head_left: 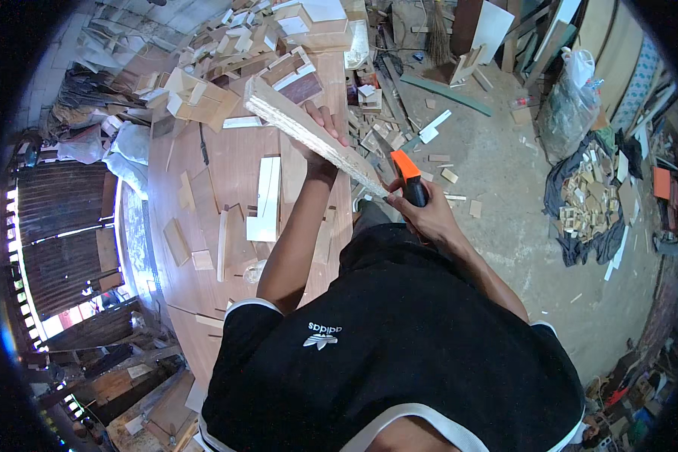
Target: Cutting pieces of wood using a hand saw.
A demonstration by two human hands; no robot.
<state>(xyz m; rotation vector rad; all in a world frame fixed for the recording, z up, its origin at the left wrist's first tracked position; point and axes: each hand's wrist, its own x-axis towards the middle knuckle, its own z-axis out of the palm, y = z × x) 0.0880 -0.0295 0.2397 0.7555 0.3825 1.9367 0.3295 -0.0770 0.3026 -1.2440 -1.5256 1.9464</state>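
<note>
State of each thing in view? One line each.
Board, held aslant
Orange-and-black tool, in hand
Left hand, closed on board
Right hand, closed on tool
Table, strewn with wood pieces
Green strip, lying down
Plastic bag, filled, bulging
Dark sheet, spread, heaped with offcuts

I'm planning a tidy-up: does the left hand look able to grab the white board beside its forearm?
Probably not: the left hand is gripping the thick board, though the white board looks mostly uncovered and close by.
</note>
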